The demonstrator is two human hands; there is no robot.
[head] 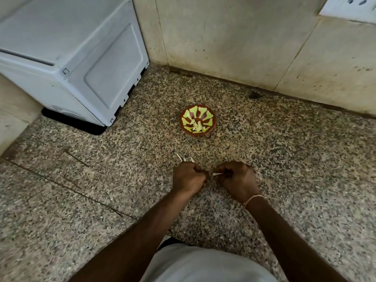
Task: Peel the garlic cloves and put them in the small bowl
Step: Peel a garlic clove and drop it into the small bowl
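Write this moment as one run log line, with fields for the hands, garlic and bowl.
left hand: curled, contents hidden | right hand: pinches garlic clove | small bowl: holds peeled cloves | step: peeling

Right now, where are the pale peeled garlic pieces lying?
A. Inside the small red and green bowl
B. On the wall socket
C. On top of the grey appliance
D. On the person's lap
A: a little heap of peeled garlic pieces lies inside the small bowl, on the side of it nearer the hands, on the speckled counter.
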